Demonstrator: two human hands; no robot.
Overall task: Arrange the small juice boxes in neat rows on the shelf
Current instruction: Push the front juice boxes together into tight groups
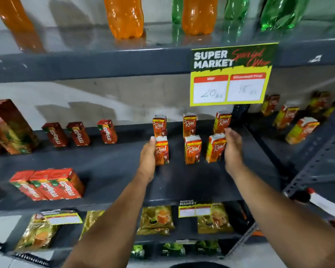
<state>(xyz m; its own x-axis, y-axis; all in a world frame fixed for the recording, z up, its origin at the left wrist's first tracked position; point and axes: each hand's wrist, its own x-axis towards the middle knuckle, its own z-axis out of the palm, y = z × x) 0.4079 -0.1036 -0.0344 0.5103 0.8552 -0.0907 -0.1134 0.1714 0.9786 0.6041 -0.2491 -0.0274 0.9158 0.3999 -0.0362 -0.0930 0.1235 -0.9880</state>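
Note:
Several small red-orange "Real" juice boxes stand upright in two rows on the dark grey shelf (112,171). In the front row are the left box (162,150), the middle box (192,149) and the right box (215,148). Behind them stand three more (159,126), (189,125), (222,122). My left hand (148,158) lies flat against the left side of the front left box. My right hand (232,149) rests against the right side of the front right box, fingertips reaching toward the back right one. Neither hand lifts a box.
Small Maaza boxes (79,134) stand at the back left, and a lying pack of them (50,184) sits front left. A large carton (10,128) is far left. A yellow price sign (230,78) hangs above. Bottles line the top shelf; pouches lie below.

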